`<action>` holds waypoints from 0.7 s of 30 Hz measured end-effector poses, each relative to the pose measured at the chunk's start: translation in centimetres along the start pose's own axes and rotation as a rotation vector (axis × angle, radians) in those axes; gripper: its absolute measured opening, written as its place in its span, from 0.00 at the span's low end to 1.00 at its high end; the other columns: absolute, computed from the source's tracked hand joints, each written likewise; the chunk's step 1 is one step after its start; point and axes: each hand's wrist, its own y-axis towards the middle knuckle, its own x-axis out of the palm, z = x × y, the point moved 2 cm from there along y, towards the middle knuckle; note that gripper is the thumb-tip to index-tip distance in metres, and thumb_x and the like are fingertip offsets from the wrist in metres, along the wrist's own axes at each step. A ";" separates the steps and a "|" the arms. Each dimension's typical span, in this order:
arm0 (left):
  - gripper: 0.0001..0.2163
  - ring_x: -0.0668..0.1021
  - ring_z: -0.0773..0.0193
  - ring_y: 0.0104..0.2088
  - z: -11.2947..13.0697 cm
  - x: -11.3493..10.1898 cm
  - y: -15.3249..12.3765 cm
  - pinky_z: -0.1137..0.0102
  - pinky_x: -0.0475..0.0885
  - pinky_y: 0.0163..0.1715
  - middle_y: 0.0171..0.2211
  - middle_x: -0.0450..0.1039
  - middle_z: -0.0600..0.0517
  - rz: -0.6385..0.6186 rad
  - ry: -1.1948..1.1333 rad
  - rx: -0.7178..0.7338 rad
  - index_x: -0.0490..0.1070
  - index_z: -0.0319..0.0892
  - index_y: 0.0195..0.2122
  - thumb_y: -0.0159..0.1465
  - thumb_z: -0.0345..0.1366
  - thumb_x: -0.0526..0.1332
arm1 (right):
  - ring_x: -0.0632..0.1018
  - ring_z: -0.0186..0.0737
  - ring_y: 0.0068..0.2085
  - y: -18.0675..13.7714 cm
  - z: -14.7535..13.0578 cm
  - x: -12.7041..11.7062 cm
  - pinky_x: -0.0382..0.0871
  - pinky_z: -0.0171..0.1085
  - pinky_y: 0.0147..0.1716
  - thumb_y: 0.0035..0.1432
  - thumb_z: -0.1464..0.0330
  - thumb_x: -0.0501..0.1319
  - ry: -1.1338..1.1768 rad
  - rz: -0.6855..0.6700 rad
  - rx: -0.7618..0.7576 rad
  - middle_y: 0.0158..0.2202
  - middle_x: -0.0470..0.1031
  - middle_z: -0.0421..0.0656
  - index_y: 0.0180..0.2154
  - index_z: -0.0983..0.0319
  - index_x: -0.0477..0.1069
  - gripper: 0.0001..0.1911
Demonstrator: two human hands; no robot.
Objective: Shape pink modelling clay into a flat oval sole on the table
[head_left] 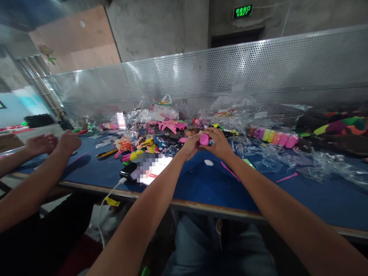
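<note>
A pink block of modelling clay is held above the blue table between my two hands. My left hand closes on its left side with bent fingers. On the other side, my right hand curls over it, fingers wrapped about the block. A small white piece lies on the table just below my hands. Beside my right forearm is a thin pink modelling tool, and a green sheet is partly hidden behind that arm.
Left of my arms, a lit phone lies near a black cabled device. Colourful clay figures and clear plastic wrappers crowd the back. Coloured clay packs and another pink tool are on the right. Another person's hands are at far left.
</note>
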 end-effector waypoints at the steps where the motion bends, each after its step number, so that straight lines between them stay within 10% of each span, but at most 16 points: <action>1: 0.16 0.74 0.69 0.27 -0.1 0.1 -0.1 0.73 0.70 0.30 0.29 0.75 0.51 -0.037 -0.044 -0.046 0.74 0.38 0.39 0.59 0.46 0.64 | 0.69 0.51 0.53 0.0 0.0 0.0 0.62 0.51 0.55 0.54 0.53 0.63 0.017 0.020 0.015 0.51 0.70 0.49 0.51 0.59 0.71 0.26; 21: 0.13 0.73 0.70 0.24 -0.7 -0.5 0.1 0.74 0.67 0.26 0.24 0.73 0.53 0.024 0.027 -0.028 0.75 0.36 0.32 0.51 0.39 0.72 | 0.70 0.53 0.53 0.0 -1.2 0.4 0.63 0.54 0.56 0.51 0.71 0.63 -0.015 -0.085 -0.005 0.53 0.73 0.51 0.56 0.65 0.65 0.29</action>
